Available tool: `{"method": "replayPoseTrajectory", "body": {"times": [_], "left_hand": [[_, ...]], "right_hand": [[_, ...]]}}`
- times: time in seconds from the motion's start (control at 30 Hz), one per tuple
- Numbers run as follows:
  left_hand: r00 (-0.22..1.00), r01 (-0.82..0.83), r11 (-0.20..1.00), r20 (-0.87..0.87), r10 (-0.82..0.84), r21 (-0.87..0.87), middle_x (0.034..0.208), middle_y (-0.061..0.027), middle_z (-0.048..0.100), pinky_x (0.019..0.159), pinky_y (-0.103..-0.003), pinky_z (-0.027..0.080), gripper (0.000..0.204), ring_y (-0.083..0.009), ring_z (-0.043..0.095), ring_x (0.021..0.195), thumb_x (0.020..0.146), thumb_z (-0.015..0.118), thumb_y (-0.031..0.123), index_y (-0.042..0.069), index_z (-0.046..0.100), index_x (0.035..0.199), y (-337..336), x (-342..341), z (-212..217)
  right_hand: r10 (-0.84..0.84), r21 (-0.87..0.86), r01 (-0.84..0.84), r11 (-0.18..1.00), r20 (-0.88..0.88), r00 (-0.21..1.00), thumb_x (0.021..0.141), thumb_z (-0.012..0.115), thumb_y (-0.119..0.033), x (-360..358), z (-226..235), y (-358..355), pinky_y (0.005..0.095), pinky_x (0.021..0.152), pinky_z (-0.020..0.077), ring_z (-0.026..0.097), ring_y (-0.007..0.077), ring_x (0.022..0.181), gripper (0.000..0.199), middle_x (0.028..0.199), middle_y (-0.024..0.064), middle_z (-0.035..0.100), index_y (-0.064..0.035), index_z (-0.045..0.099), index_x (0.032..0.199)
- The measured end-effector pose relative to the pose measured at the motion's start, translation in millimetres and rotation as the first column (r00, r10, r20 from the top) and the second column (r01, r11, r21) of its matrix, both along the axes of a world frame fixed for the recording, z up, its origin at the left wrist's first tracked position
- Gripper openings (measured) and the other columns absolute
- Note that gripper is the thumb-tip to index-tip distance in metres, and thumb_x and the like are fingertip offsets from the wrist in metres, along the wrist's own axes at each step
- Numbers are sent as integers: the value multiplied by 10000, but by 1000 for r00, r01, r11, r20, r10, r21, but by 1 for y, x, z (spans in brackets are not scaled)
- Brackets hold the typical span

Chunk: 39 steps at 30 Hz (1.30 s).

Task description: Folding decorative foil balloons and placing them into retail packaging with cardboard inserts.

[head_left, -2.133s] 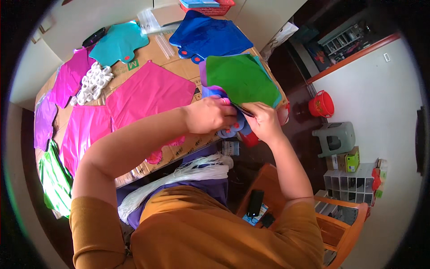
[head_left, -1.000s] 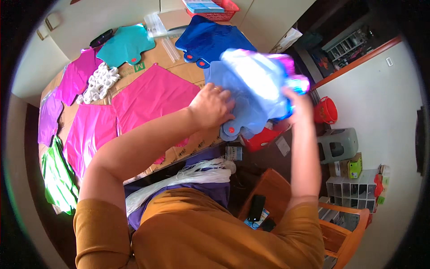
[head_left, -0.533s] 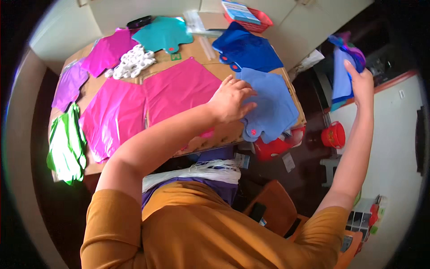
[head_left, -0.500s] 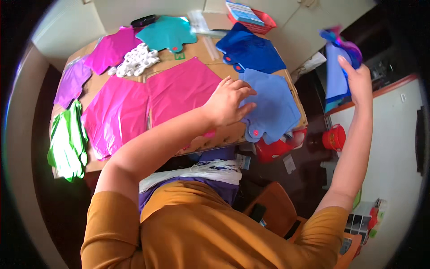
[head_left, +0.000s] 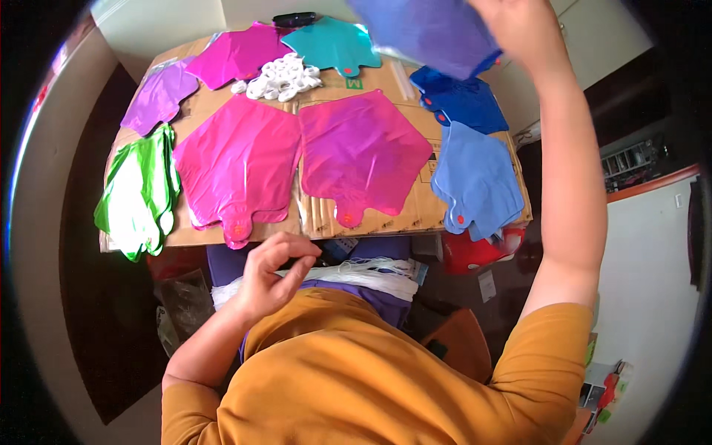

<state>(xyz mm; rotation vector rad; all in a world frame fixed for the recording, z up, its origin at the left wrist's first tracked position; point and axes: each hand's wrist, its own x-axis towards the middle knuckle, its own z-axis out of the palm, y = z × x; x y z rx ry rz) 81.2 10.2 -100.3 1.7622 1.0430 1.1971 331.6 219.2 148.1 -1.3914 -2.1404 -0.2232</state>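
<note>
My right hand [head_left: 523,33] is raised over the far right of the cardboard tabletop [head_left: 415,215]. It grips a flat blue-violet foil balloon [head_left: 434,33], blurred by motion and cut off by the upper edge. My left hand [head_left: 278,271] is just off the table's near edge, fingers curled and pinched; whether anything small is in them I cannot make out. Beyond it lie two flat star-shaped pink foil balloons, a left one [head_left: 241,159] and a right one [head_left: 363,152], their round tabs toward me. Light blue balloons [head_left: 478,178] lie to the right, dark blue ones [head_left: 467,104] behind them.
Green [head_left: 137,189], lilac [head_left: 159,96], magenta [head_left: 237,55] and teal [head_left: 334,48] foil balloons ring the table's left and far sides. Small white rolls [head_left: 285,78] are heaped between them. White strings [head_left: 371,278] lie across my lap. A red bag-like thing [head_left: 475,252] sits below the right edge.
My right hand has swung from the far right to above the table, carrying the blue-violet balloon. My left hand has drawn back from the light blue balloons to the near edge.
</note>
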Motion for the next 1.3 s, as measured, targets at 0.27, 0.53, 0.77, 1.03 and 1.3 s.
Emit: {"method": "replayPoseTrajectory", "body": {"times": [0.27, 0.53, 0.77, 1.03, 1.3], "left_hand": [[989, 134, 953, 99, -111, -273, 887, -101, 649, 769, -307, 483, 86, -194, 617, 844, 888, 620, 78, -2, 649, 898, -25, 12, -70], [893, 291, 752, 450, 8, -591, 946, -53, 655, 790, -254, 492, 173, -107, 597, 857, 941, 588, 136, -24, 642, 980, -17, 24, -110], [703, 528, 549, 696, 146, -648, 973, -69, 663, 838, -311, 499, 257, -157, 626, 882, 964, 534, 222, 8, 618, 1080, 7, 36, -97], [224, 880, 395, 963, 149, -265, 1322, -115, 484, 1013, -447, 378, 711, -265, 450, 1237, 858, 558, 589, 84, 444, 1344, -1, 46, -68], [346, 840, 304, 875, 338, -449, 1097, -95, 592, 892, -391, 491, 349, -220, 569, 1079, 904, 630, 237, 60, 542, 1191, 7, 58, -66]], "right_hand": [[495, 14, -520, 854, 282, 822, 590, 647, -4, -21, -212, -74, 367, 783, 428, 590, 247, 844, 330, 871, 61, 634, -64, 663, 914], [319, -152, -318, 936, -21, 948, 630, 766, -151, -28, -255, -96, 385, 779, 418, 567, 273, 873, 306, 944, 55, 562, -73, 610, 882], [315, -417, -370, 830, -197, 928, 749, 751, -232, -21, -251, -87, 380, 785, 424, 589, 257, 864, 212, 865, 72, 605, -78, 620, 814], [612, -505, -545, 669, -41, 790, 701, 762, -429, -13, -215, -148, 409, 932, 383, 526, 287, 1021, 487, 1047, 100, 586, -81, 643, 1021], [635, -488, -696, 526, -318, 703, 729, 768, -274, 4, -233, -165, 440, 994, 379, 539, 313, 1081, 465, 1178, 144, 599, -39, 621, 1102]]}}
